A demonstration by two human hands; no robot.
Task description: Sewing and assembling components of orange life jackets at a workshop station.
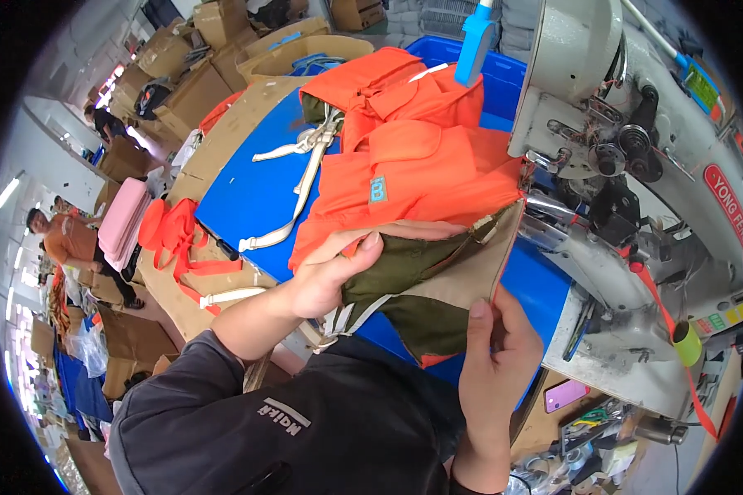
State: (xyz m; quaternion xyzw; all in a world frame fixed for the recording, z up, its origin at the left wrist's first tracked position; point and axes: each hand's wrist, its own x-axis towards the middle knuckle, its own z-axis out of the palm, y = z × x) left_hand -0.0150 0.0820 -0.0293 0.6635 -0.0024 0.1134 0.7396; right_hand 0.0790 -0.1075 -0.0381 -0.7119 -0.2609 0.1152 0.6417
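An orange fabric bag (425, 169) with flap pockets and an olive-green lining (413, 268) lies across the blue work surface. My left hand (334, 272) grips the folded edge on the near left, thumb on top and fingers hidden under the orange cloth. With my right hand (499, 346) I pinch the beige-edged border of the bag between thumb and fingers. The far corner of that border reaches the head of an industrial sewing machine (553, 153); whether it is under the needle I cannot tell. White straps (305, 194) trail from the bag's left side.
Red webbing (169, 235) and a pink folded stack (124, 214) sit at the table's left edge. A blue crate (504, 74) stands behind. At lower right are a purple phone (565, 396) and small tools. Another person (74, 239) stands far left among cardboard boxes (194, 99).
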